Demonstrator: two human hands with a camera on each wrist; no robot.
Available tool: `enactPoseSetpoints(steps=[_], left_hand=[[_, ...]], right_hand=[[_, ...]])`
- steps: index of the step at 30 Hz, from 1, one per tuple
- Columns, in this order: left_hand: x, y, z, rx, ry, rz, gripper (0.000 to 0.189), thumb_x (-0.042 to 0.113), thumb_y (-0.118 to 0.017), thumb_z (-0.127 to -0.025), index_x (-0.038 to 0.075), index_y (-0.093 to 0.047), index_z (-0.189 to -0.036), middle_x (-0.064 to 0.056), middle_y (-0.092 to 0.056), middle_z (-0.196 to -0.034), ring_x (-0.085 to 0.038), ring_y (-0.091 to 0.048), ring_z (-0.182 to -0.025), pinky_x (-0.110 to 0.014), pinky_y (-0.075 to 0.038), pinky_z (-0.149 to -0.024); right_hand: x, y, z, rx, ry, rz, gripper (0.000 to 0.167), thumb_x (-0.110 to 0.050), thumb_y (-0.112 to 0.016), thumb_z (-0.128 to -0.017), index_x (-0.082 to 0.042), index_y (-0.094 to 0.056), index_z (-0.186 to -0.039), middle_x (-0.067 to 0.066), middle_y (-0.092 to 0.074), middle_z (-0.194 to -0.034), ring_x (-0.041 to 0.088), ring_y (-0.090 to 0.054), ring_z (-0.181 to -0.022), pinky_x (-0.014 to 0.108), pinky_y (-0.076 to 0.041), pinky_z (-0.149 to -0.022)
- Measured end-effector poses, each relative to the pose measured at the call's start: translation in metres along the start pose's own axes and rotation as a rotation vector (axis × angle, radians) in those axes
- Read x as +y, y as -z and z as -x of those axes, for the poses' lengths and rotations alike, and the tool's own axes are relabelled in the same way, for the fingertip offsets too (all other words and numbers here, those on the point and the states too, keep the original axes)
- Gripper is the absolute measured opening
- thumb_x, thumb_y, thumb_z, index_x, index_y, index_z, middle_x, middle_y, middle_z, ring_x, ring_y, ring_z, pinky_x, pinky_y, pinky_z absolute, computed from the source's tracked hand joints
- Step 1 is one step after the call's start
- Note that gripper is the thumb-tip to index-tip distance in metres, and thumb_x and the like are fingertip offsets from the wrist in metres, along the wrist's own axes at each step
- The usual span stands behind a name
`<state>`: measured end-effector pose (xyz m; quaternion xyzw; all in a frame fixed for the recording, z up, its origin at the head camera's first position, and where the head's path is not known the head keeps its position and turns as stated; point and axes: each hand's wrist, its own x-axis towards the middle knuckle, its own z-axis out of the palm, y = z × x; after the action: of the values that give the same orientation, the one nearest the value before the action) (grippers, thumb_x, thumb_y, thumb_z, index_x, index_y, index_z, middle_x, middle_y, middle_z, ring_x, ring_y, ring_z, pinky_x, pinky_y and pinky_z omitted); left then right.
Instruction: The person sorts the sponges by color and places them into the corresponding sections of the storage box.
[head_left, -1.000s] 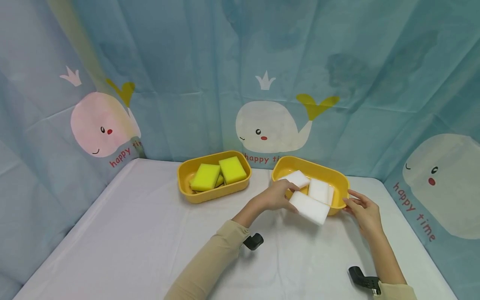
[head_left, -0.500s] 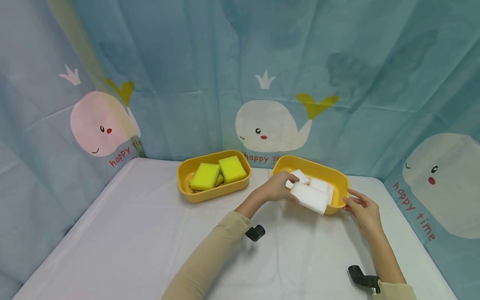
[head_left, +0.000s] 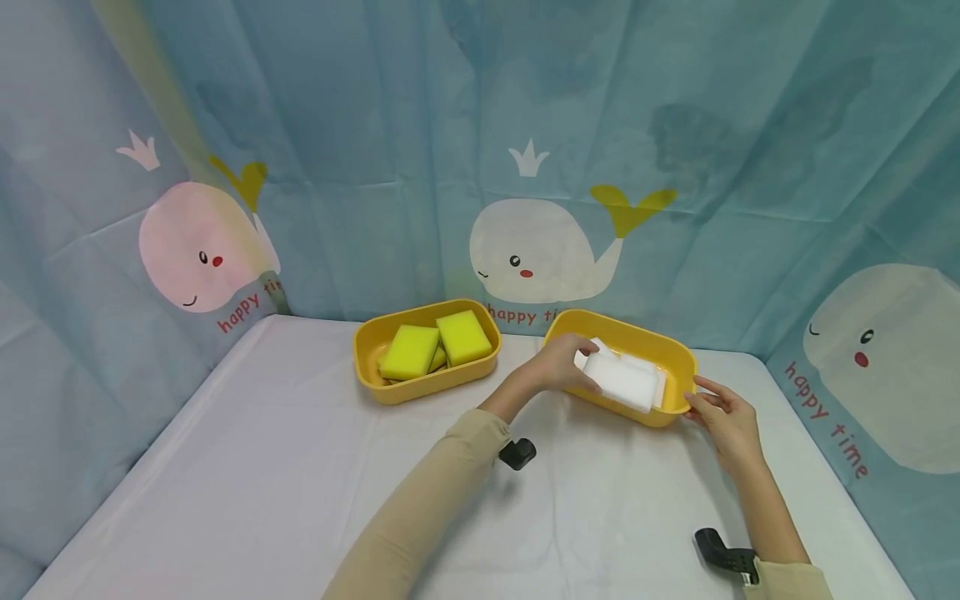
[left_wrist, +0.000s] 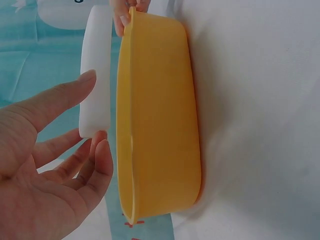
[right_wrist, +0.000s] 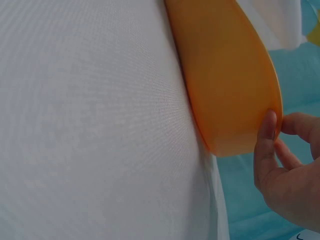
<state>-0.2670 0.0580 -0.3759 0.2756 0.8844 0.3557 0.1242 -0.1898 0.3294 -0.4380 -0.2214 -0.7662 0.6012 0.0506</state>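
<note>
My left hand [head_left: 561,364] pinches a white sponge [head_left: 622,382] by its left end, thumb on one face and fingers on the other. In the left wrist view the sponge [left_wrist: 96,75] hangs just over the rim of a yellow bin [left_wrist: 160,115], apart from it. More white sponges lie inside that bin, partly hidden beneath the held one. At the bin's right end, my right hand [head_left: 727,421] grips the rim between thumb and fingers, as the right wrist view shows with the thumb on the outer wall [right_wrist: 225,75].
To the left stands a second yellow bin [head_left: 442,383] with several yellow sponges [head_left: 410,352] in it. Both bins sit near the back of a white-covered table [head_left: 247,467]. Behind them hangs a blue curtain [head_left: 360,167] with whale prints.
My left hand has raised the white sponge and moved it back, from the bin's front edge to over its inside. The right hand stays on the rim.
</note>
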Motion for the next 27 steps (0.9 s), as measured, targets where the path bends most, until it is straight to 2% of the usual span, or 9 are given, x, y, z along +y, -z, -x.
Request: enactPoseSetpoints(steps=[8, 15, 27], left_hand=[[0.004, 0.000, -0.007, 0.024, 0.054, 0.007, 0.066, 0.020, -0.088, -0.088, 0.004, -0.061, -0.147, -0.011, -0.061, -0.143, -0.024, -0.055, -0.132, -0.031, -0.048, -0.113], [0.006, 0.001, -0.013, 0.040, 0.058, -0.001, 0.067, 0.018, -0.088, -0.089, 0.001, -0.060, -0.147, -0.012, -0.060, -0.146, -0.025, -0.055, -0.136, -0.031, -0.047, -0.115], [0.004, 0.001, -0.024, 0.070, 0.102, -0.013, 0.067, 0.017, -0.087, -0.089, 0.000, -0.059, -0.148, -0.012, -0.061, -0.148, -0.025, -0.055, -0.138, -0.031, -0.047, -0.115]], right_hand=[[0.000, 0.002, 0.000, -0.012, 0.024, -0.031, 0.060, -0.015, -0.064, -0.106, 0.002, -0.041, -0.158, -0.015, -0.060, -0.088, 0.000, -0.064, -0.075, 0.013, -0.059, -0.075], [0.001, 0.001, -0.001, -0.011, 0.020, -0.047, 0.061, -0.014, -0.066, -0.105, 0.002, -0.042, -0.158, -0.014, -0.060, -0.088, 0.000, -0.064, -0.074, 0.013, -0.059, -0.074], [0.001, 0.001, -0.002, -0.001, 0.017, -0.038, 0.060, -0.014, -0.066, -0.105, 0.002, -0.043, -0.158, -0.014, -0.060, -0.088, 0.001, -0.063, -0.075, 0.013, -0.059, -0.074]])
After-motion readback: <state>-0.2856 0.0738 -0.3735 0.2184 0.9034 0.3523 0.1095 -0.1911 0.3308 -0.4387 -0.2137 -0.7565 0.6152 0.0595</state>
